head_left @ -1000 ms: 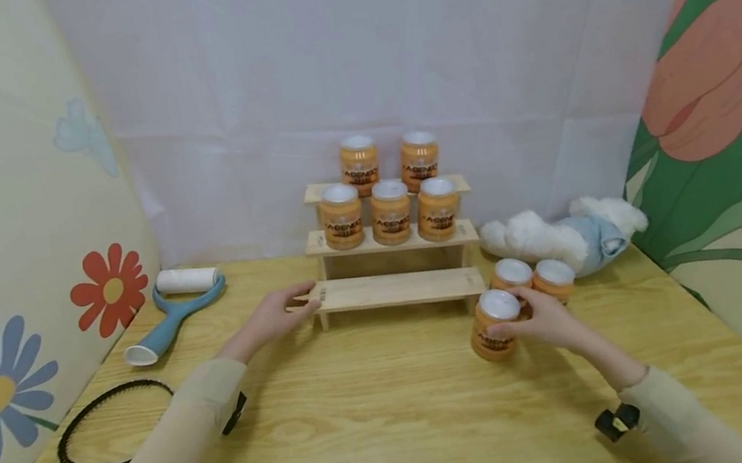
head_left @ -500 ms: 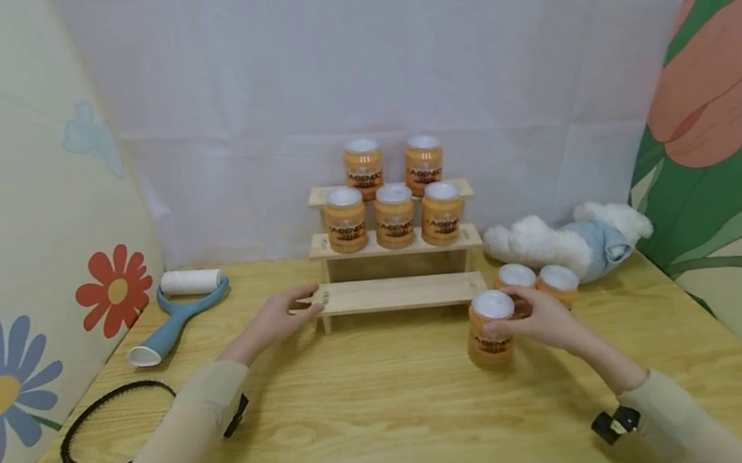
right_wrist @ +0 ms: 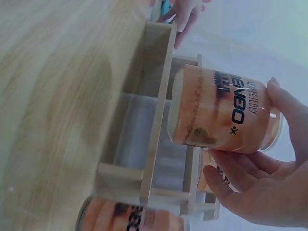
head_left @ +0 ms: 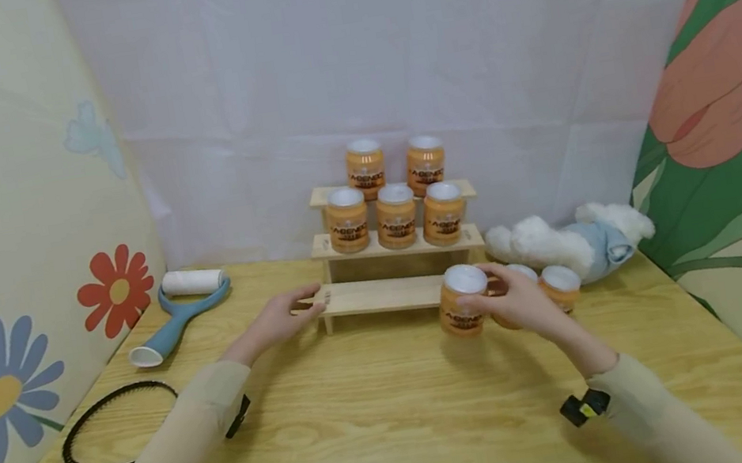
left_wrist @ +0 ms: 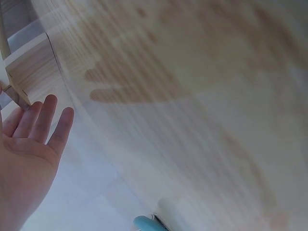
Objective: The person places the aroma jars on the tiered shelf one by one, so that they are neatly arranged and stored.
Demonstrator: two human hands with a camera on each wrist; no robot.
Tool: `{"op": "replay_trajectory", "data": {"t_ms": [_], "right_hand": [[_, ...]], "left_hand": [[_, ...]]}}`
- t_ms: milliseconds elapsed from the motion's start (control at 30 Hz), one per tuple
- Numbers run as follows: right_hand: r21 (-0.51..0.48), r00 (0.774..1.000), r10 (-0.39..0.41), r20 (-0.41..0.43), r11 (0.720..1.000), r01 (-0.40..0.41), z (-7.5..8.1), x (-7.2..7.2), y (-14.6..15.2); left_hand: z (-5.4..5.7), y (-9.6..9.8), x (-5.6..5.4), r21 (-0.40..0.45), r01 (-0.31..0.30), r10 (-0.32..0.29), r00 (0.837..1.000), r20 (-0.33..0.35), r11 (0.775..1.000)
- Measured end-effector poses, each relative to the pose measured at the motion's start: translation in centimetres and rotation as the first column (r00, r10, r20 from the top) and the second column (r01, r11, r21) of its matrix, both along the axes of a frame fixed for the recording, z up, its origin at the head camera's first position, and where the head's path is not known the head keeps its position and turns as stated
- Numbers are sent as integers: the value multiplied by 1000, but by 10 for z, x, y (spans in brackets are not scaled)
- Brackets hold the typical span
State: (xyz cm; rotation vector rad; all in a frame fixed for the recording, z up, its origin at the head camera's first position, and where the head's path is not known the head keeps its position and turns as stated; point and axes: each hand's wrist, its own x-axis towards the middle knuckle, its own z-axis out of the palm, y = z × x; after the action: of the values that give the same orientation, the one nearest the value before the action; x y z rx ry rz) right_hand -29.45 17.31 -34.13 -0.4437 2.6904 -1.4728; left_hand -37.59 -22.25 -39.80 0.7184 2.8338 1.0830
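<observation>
My right hand [head_left: 524, 303] grips an orange jar [head_left: 460, 318] with a white lid by its upper part. The jar is raised off the table in front of the right part of the wooden rack's lowest shelf [head_left: 381, 296]. In the right wrist view, thumb and fingers lie on opposite sides of the held jar [right_wrist: 216, 108]. My left hand [head_left: 277, 324] touches the left end of the lowest shelf; in the left wrist view the left hand's fingers [left_wrist: 45, 118] look extended. Two similar jars, one of them the right jar [head_left: 562, 289], stand on the table beside my right hand, which partly hides the other.
Three jars, including a middle jar [head_left: 397, 217], stand on the middle shelf and two, including a top-left jar [head_left: 366, 168], on the top one. A plush toy [head_left: 570, 243] lies at right. A lint roller [head_left: 177, 312] and a black hoop [head_left: 72, 424] lie at left.
My right hand has lifted the jar from beside the other two and carried it left and up toward the lowest shelf. My left hand has stayed at the shelf's left end.
</observation>
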Motion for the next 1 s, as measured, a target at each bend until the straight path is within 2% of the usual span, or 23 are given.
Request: {"op": "replay_trajectory", "data": {"t_ms": [267, 500, 767, 1000], "right_hand": [[-113, 997, 25, -68, 993, -33, 14, -12, -30], [-201, 997, 46, -69, 978, -59, 22, -23, -56], [-181, 997, 28, -77, 983, -42, 27, -34, -82], [-191, 997, 43, -67, 980, -55, 21, -43, -99]], "left_hand": [[1, 1, 1, -5, 0, 0, 1000, -9, 1000], [-1, 1, 1, -2, -3, 3, 1000, -16, 1000], [0, 1, 2, 4, 0, 0, 1000, -20, 1000], [1, 1, 2, 0, -10, 10, 1000, -17, 1000]]}}
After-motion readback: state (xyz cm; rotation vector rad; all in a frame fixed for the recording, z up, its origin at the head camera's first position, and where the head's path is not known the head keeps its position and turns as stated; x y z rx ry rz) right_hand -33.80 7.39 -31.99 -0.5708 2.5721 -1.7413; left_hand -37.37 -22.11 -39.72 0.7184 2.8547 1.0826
